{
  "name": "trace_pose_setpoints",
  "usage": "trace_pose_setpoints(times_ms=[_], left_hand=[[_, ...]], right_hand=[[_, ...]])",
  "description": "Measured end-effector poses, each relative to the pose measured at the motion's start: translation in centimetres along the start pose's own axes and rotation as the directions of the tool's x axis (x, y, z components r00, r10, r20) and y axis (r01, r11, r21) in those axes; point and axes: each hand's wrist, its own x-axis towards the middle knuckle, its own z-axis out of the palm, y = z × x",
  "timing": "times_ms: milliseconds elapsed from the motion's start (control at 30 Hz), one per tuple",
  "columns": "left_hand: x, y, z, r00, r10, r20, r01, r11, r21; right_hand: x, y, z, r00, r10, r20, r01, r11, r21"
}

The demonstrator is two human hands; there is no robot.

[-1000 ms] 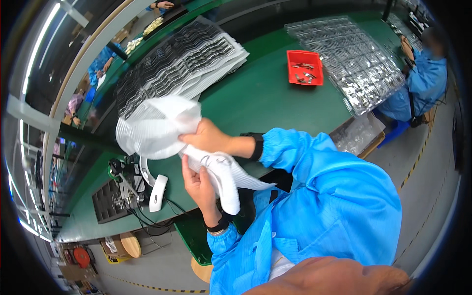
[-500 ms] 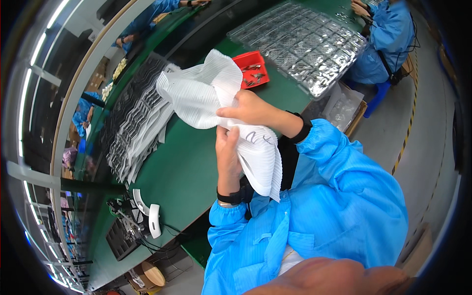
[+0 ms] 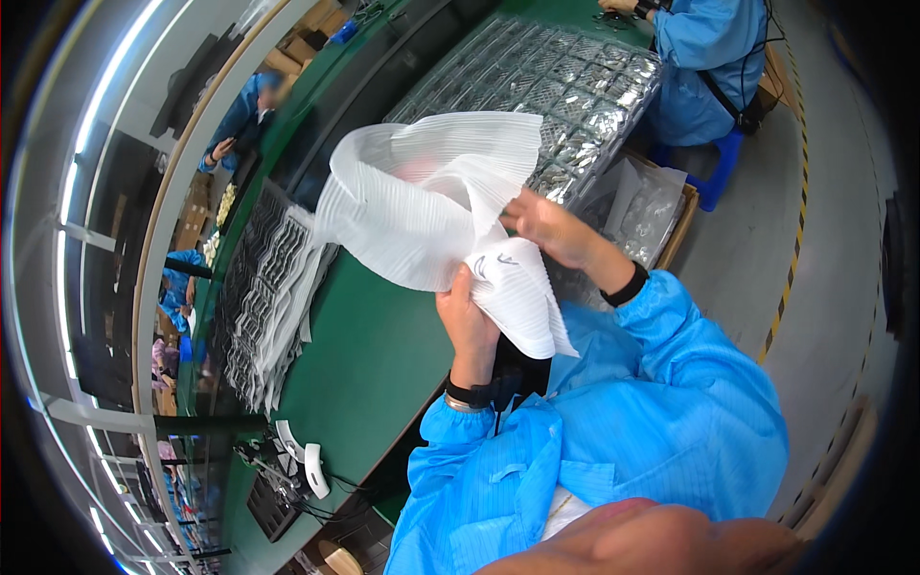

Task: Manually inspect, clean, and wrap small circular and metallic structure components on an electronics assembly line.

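A thin white ribbed sheet (image 3: 402,225), partly see-through, hangs over the green table in a wide loop. Its gathered lower end carries dark handwritten marks and tapers toward my blue sleeve. My left hand (image 3: 467,321) is closed round this gathered end, the thumb along its edge. Beside the sheet's right edge is my right hand (image 3: 551,230), fingers apart and slightly blurred. Whether its fingertips still touch the sheet is hard to see. Both wrists wear dark bands.
Stacked pleated black-and-white strips (image 3: 273,302) lie left on the green table (image 3: 369,355). Clear compartment trays (image 3: 575,81) with small metal parts stand ahead. A white-and-black device (image 3: 305,458) sits lower left. A box with clear bags (image 3: 647,211) and a co-worker (image 3: 700,67) are right.
My right hand has come off the gathered part and moved right, its fingers opening. The sheet's upper part has spread into a wider loop, covering the red bin. My left hand keeps its hold.
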Motion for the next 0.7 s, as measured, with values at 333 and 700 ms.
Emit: trace_pose_setpoints(times_ms=[333, 700], left_hand=[[1.4, -1.2, -1.1, 0.997, -0.075, -0.004, 0.073, 0.986, -0.147], [0.4, -0.4, -2.5, 0.996, -0.017, -0.088, 0.014, 0.999, -0.029]], right_hand=[[0.1, 1.7, -1.1, 0.985, 0.112, -0.130, -0.118, 0.993, -0.033], [-0.3, 3.3, -1.1, 0.993, -0.116, 0.002, 0.116, 0.992, -0.052]])
